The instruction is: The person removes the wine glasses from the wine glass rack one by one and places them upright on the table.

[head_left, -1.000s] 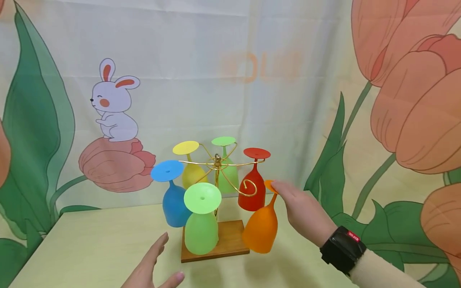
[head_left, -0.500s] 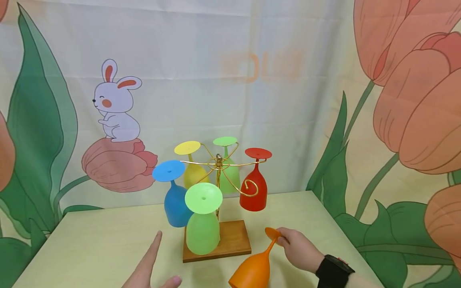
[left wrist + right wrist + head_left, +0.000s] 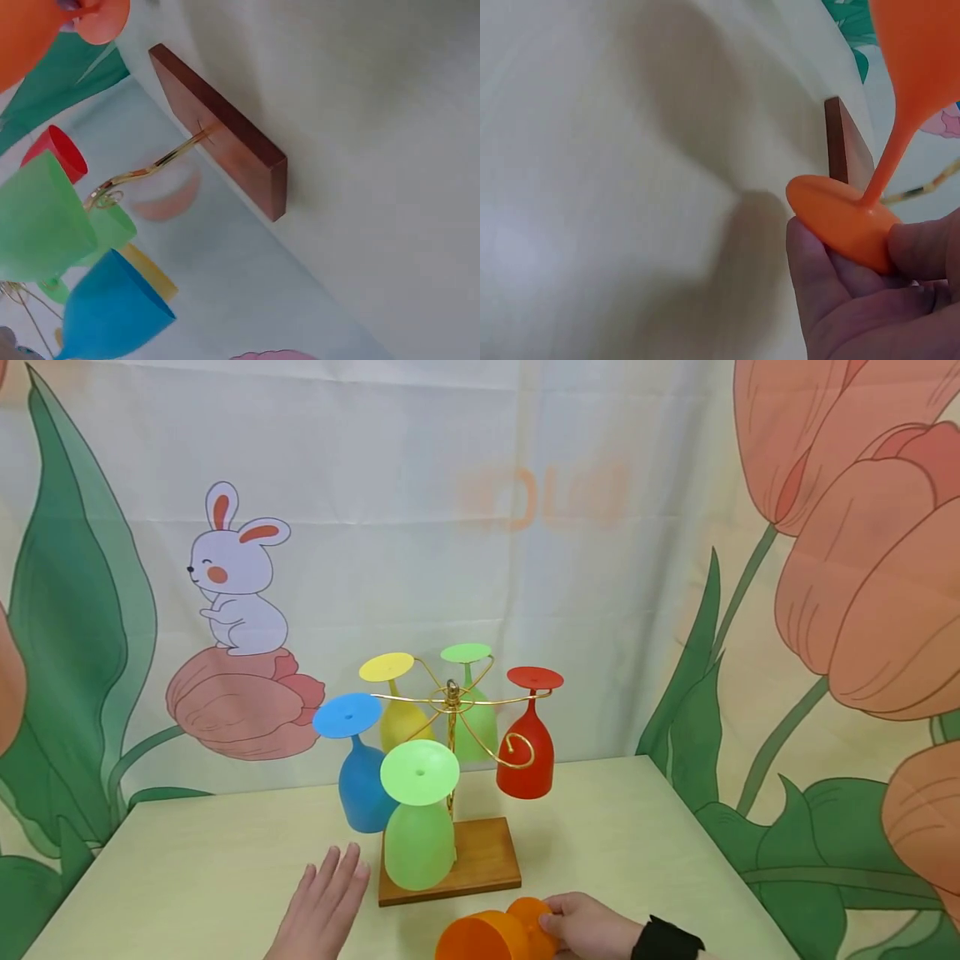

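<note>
Near the front edge of the head view, to the right of centre, the orange goblet (image 3: 513, 933) is in my right hand (image 3: 596, 928). Seen from there, its mouth faces the camera and its stem is largely hidden. The right wrist view supplies the grip: thumb on the stem side of the foot, fingers (image 3: 815, 266) curled beneath, the rim of the foot pinched between. That view also shows the slender stem and a goblet-shaped shadow (image 3: 697, 97) on the table (image 3: 225, 852).

My left hand (image 3: 321, 902) is extended, fingers straight and side by side, holding nothing, near the left of the wooden base (image 3: 487, 860).

Upside down on the gold rack (image 3: 452, 697) hang five goblets: front green goblet (image 3: 420, 852), blue goblet (image 3: 365, 793), yellow goblet (image 3: 405, 722), rear green goblet (image 3: 477, 727) and red goblet (image 3: 525, 760). The left wrist view alone shows the edge of the blue bowl side-on and the pole (image 3: 176, 150) meeting the base.

Behind, a printed backdrop (image 3: 397, 527) carries a white rabbit (image 3: 240, 585) and large tulips (image 3: 862, 593).
</note>
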The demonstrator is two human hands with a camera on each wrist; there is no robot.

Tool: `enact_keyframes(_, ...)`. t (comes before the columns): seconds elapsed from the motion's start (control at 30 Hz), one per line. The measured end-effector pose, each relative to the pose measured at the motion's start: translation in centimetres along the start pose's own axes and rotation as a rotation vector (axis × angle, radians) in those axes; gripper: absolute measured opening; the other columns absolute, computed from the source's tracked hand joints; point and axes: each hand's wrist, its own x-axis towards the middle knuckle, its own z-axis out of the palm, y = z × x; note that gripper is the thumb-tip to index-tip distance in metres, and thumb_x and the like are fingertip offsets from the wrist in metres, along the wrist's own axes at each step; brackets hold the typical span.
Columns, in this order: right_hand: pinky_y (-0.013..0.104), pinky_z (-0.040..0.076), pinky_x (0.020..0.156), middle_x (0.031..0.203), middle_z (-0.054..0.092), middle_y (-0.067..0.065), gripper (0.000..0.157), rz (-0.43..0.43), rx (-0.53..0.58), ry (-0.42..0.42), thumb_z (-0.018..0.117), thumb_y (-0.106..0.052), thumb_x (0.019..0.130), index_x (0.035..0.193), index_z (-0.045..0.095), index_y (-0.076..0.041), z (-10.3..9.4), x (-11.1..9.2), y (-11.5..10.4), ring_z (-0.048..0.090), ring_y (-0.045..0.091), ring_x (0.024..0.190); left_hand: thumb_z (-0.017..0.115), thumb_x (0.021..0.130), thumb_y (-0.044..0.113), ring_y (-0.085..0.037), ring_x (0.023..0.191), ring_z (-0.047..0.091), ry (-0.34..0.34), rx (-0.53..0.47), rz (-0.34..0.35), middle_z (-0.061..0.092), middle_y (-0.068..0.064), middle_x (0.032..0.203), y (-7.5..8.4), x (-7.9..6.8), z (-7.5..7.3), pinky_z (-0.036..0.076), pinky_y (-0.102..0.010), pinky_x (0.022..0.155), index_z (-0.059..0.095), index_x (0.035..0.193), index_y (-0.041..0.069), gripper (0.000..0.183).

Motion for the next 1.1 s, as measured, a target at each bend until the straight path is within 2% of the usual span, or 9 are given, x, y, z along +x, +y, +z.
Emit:
enact_keyframes(0.07,0.039,0.054,0.086,0.108,0.065,0.009,0.030,0.014,0.018,-0.039,0.043,-0.012,0.104,0.125,0.054,0.007,0.7,0.2,0.1,0.061,0.021,0.089,0.027,0.096,0.067,-0.027,0.147,0.002,0.086,0.053,0.125,0.017,-0.016,0.159,0.7,0.1,0.0,-0.008,-0.035,0.117,0.017,0.153,0.003,0.087)
enact_keyframes(0.13,0.038,0.054,0.085,0.105,0.065,0.008,0.029,0.012,-0.010,-0.049,0.046,-0.014,0.103,0.122,0.057,0.005,1.3,0.4,0.1,0.060,0.020,0.087,0.026,0.099,0.062,-0.029,0.147,0.009,0.114,0.086,0.190,0.022,-0.014,0.158,1.3,0.4,0.0,-0.004,-0.037,0.118,0.025,0.152,0.004,0.079)
enact_keyframes(0.23,0.038,0.053,0.085,0.103,0.065,0.007,0.027,0.010,-0.049,-0.039,0.049,-0.015,0.102,0.118,0.060,0.003,2.2,0.9,0.1,0.059,0.020,0.086,0.029,0.100,0.058,-0.032,0.143,0.023,0.137,0.062,0.256,0.037,-0.017,0.150,2.2,0.8,0.2,0.003,-0.038,0.119,0.040,0.145,0.002,0.072)
enact_keyframes(0.3,0.037,0.053,0.084,0.102,0.065,0.006,0.026,0.008,-0.069,-0.031,0.050,-0.016,0.101,0.117,0.061,0.002,2.6,1.1,0.1,0.058,0.020,0.085,0.034,0.100,0.056,-0.031,0.139,0.033,0.128,0.047,0.283,0.041,-0.015,0.148,2.6,1.0,0.2,0.006,-0.035,0.118,0.044,0.143,0.002,0.069)
enact_keyframes(0.43,0.034,0.053,0.081,0.100,0.065,0.006,0.025,0.009,-0.078,-0.028,0.052,-0.016,0.100,0.115,0.062,0.001,3.4,1.4,0.0,0.057,0.019,0.084,0.042,0.100,0.053,-0.025,0.136,0.039,0.058,0.021,0.340,0.039,-0.007,0.151,3.3,1.4,0.1,0.010,-0.028,0.117,0.042,0.146,0.006,0.066)
enact_keyframes(0.53,0.035,0.053,0.081,0.099,0.065,0.006,0.025,0.006,-0.085,-0.030,0.052,-0.016,0.100,0.116,0.063,0.000,3.8,1.4,-0.2,0.058,0.019,0.083,0.044,0.099,0.052,-0.019,0.142,0.029,-0.035,0.010,0.387,0.031,-0.002,0.156,3.6,1.6,-0.1,0.007,-0.024,0.116,0.035,0.149,0.006,0.068)
enact_keyframes(0.67,0.036,0.054,0.083,0.101,0.066,0.006,0.025,0.007,-0.086,-0.043,0.052,-0.015,0.100,0.117,0.063,0.001,4.1,1.6,-0.3,0.058,0.019,0.083,0.046,0.099,0.050,-0.016,0.143,0.024,-0.081,-0.032,0.458,0.029,-0.001,0.157,3.8,1.8,-0.2,0.008,-0.023,0.116,0.032,0.150,0.004,0.071)
enact_keyframes(0.87,0.036,0.055,0.082,0.101,0.067,0.007,0.026,0.001,-0.081,-0.082,0.052,-0.016,0.100,0.118,0.064,0.000,4.4,1.7,-0.1,0.060,0.019,0.082,0.051,0.098,0.047,-0.016,0.141,0.031,-0.054,-0.095,0.509,0.033,0.001,0.155,4.1,2.0,-0.1,0.024,-0.028,0.112,0.035,0.149,0.007,0.067)
enact_keyframes(1.1,0.031,0.055,0.077,0.095,0.068,0.006,0.025,-0.005,-0.061,-0.094,0.052,-0.016,0.101,0.115,0.065,-0.001,4.7,1.4,0.0,0.059,0.017,0.076,0.059,0.095,0.042,-0.019,0.136,0.040,0.046,-0.156,0.586,0.040,-0.002,0.151,4.1,2.2,0.1,0.034,-0.031,0.108,0.044,0.144,0.005,0.063)
